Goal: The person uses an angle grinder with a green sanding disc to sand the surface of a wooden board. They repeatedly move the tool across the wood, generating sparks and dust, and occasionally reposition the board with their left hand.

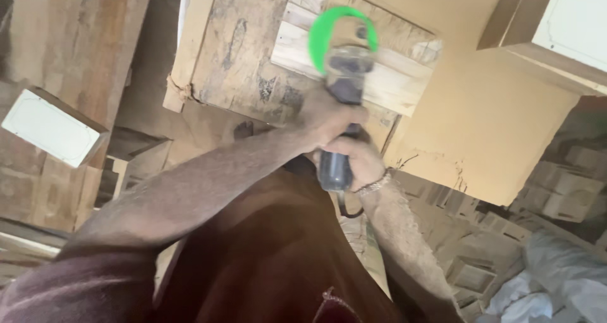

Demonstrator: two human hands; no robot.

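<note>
While both my hands grip the grinder [341,76], its long axis runs straight away from me, green guard [329,32] at the far end and the grey handle's butt nearest my body. My left hand [325,117] is closed round the body just behind the head, so it sits nearer the working end; my right hand [357,161] is wrapped shut on the handle below it, a bracelet [374,185] at the wrist. The guard lies over a pale slatted wood panel [386,70], near its left end, though I cannot tell if the disc touches. That panel rests on a worn, stained board [240,51]. Sawdust-coloured sheet [480,120] spreads to the right, and stacked wooden pieces [563,184] crowd the room beyond.
</note>
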